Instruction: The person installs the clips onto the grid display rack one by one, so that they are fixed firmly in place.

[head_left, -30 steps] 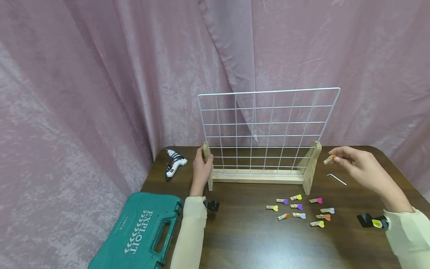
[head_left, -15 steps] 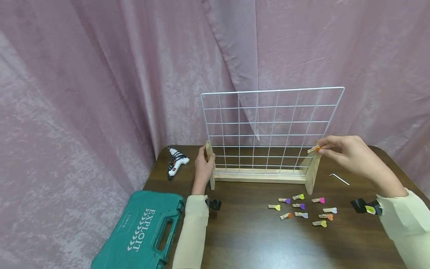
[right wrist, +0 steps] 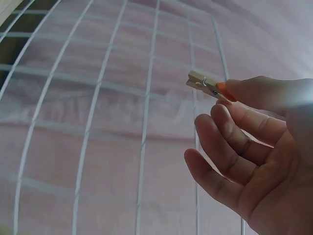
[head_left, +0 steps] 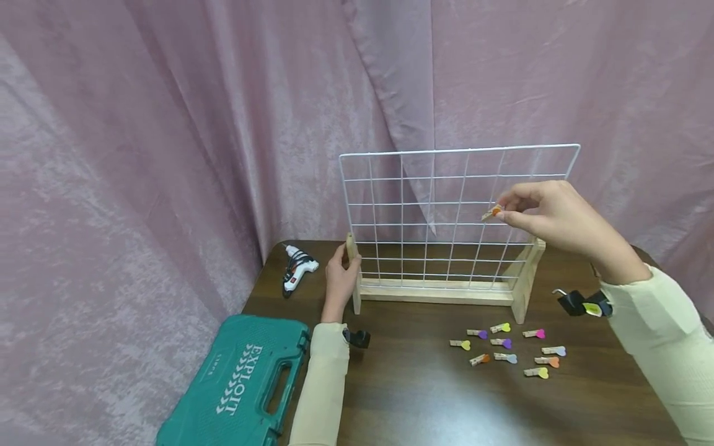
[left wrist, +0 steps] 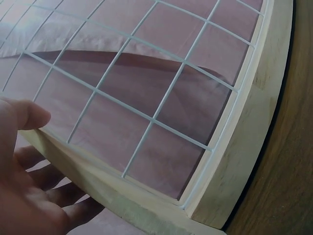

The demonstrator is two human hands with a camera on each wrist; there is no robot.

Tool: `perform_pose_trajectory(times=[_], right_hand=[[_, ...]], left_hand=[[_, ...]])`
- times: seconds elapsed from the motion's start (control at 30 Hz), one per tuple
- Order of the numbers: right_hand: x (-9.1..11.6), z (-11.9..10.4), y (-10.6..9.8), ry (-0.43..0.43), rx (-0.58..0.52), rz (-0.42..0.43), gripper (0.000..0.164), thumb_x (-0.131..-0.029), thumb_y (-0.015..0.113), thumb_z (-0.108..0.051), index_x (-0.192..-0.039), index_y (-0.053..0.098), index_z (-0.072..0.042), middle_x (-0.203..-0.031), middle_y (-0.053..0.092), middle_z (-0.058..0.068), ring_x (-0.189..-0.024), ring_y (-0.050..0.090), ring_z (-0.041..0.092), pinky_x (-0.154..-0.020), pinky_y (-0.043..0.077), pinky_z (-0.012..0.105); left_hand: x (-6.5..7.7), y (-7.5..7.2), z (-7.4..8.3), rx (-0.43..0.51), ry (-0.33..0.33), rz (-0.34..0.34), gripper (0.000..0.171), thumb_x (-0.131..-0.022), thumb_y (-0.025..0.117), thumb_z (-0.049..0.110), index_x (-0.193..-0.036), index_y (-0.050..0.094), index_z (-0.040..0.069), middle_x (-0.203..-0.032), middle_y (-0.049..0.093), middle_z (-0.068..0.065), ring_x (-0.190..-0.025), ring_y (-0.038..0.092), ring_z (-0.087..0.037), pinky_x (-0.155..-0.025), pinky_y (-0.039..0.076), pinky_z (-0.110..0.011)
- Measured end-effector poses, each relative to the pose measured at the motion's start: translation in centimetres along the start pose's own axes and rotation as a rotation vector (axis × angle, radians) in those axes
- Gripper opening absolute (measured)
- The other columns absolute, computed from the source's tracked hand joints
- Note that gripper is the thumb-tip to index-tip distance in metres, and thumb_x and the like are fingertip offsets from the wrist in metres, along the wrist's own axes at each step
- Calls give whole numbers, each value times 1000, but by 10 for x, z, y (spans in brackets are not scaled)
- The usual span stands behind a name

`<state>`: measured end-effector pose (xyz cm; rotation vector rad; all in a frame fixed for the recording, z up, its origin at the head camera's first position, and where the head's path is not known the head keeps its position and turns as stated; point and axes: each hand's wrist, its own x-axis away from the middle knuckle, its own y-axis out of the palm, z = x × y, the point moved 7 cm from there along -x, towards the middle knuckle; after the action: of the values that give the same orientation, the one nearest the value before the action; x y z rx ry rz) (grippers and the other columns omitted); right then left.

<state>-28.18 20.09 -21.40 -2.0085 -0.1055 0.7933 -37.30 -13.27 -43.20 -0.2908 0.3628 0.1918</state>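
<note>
A white wire grid stands upright in a pale wooden base. At its left end my left hand grips the wooden side post, thumb on one face and fingers on the other. My right hand is raised in front of the right part of the grid. Between thumb and forefinger it pinches a small wooden clothespin with an orange piece on its end; the other fingers are loosely bent. The clothespin's free tip points left and overlaps the wires in the head view.
Several clothespins with coloured hearts lie on the brown table before the base's right end. A white glue gun lies at the back left, a green tool case at the front left. Behind hangs a pink curtain.
My right hand has carried the orange clothespin left and up, from beside the stand to the front of the grid. The left hand keeps its grip on the post.
</note>
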Motion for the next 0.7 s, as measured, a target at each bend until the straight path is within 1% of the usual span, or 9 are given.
perform_pose_trajectory(times=[0.13, 0.23, 0.43, 0.47, 0.7], right_hand=[[-19, -15, 4, -26, -67, -24, 8, -87, 64, -24, -89, 69, -17, -77, 65, -9, -73, 60, 7, -63, 43, 17], [-34, -25, 7, -49, -93, -27, 10, -89, 63, -24, -90, 68, -16, -77, 66, -8, -71, 60, 7, -63, 44, 17], [-64, -44, 9, -111, -122, 5, 13, -90, 61, -21, -90, 68, -10, -74, 65, -5, -65, 59, 10, -58, 42, 19], [-69, -47, 9, -116, -124, 9, 13, -90, 61, -21, -90, 68, -10, -73, 66, -5, -64, 59, 10, -58, 42, 20], [-98, -67, 7, -150, -90, 15, 12, -89, 60, -20, -90, 68, -11, -74, 67, -3, -65, 58, 11, -61, 40, 26]], left_hand=[[1, 1, -3, 20, -1, -8, 38, -90, 60, 17, -127, 55, 7, -114, 61, -12, -105, 58, -24, -85, 50, -38], [2, 1, -4, 50, 2, -17, 40, -89, 60, 14, -127, 54, 5, -115, 61, -15, -106, 58, -26, -86, 49, -38], [3, 1, -2, 84, 23, -59, 44, -91, 60, 17, -130, 50, 1, -119, 58, -19, -108, 56, -30, -87, 48, -38], [3, 0, 0, 84, 26, -65, 44, -91, 60, 17, -130, 50, 0, -119, 58, -20, -108, 57, -30, -87, 48, -39], [12, -7, 29, 52, 74, -82, 38, -92, 57, 8, -126, 51, -8, -112, 61, -24, -104, 58, -33, -84, 50, -40]])
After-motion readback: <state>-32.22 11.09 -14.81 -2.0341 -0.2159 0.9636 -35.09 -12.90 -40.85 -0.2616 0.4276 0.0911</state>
